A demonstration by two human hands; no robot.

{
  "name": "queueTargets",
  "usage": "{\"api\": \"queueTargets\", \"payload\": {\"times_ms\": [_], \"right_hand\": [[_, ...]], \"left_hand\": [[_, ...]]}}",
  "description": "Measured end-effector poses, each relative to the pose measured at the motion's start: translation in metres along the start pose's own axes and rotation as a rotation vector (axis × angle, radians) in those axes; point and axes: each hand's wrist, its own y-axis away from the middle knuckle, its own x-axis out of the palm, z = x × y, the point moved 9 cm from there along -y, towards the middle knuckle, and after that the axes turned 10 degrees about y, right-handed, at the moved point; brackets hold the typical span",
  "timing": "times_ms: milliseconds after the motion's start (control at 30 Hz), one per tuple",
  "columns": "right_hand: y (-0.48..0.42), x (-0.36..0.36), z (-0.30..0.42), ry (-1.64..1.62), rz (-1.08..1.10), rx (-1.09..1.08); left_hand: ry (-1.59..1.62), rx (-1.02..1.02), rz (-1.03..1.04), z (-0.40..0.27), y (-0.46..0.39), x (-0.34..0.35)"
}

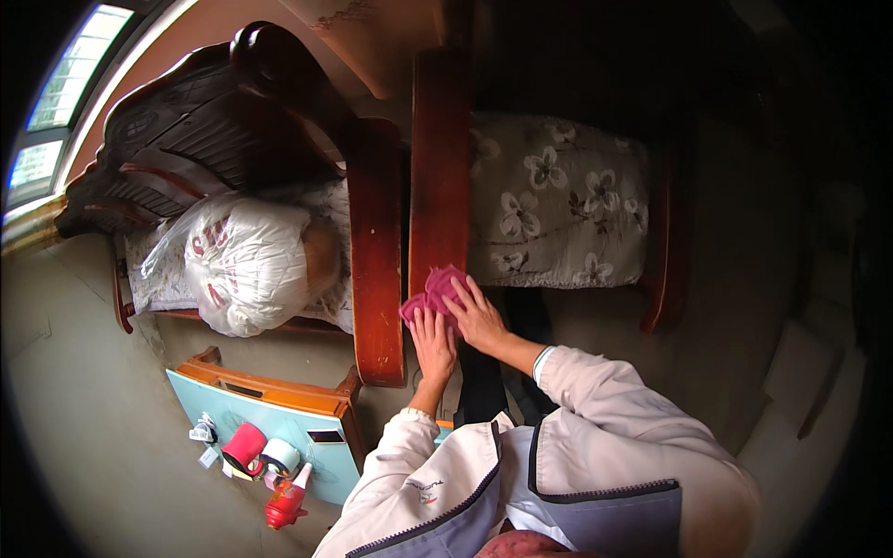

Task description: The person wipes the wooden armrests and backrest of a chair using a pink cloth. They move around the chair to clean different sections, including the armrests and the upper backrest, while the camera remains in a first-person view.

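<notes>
A crumpled pink cloth lies on the front end of a reddish-brown wooden armrest. My left hand rests on the cloth's near left part, fingers pointing away from me. From the right, my right hand presses on the same cloth with its fingers spread. Both palms face down, and the cloth's underside is hidden. To the right of this armrest is a seat cushion with a floral print.
On the left, a second armrest runs alongside, close by. A stuffed white plastic bag sits on the carved wooden bench. Nearer me is a blue-topped table with a dark phone-like object, several containers and a red thermos.
</notes>
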Motion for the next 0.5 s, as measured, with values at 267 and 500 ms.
{"api": "queueTargets", "payload": {"times_ms": [267,500], "right_hand": [[-0.131,-0.025,-0.078,-0.075,-0.204,0.295],[-0.059,0.001,-0.037,-0.191,-0.295,0.272]], "left_hand": [[-0.074,0.067,-0.132,-0.026,-0.176,-0.022],[-0.131,0.144,-0.057,-0.019,-0.1,-0.006]]}}
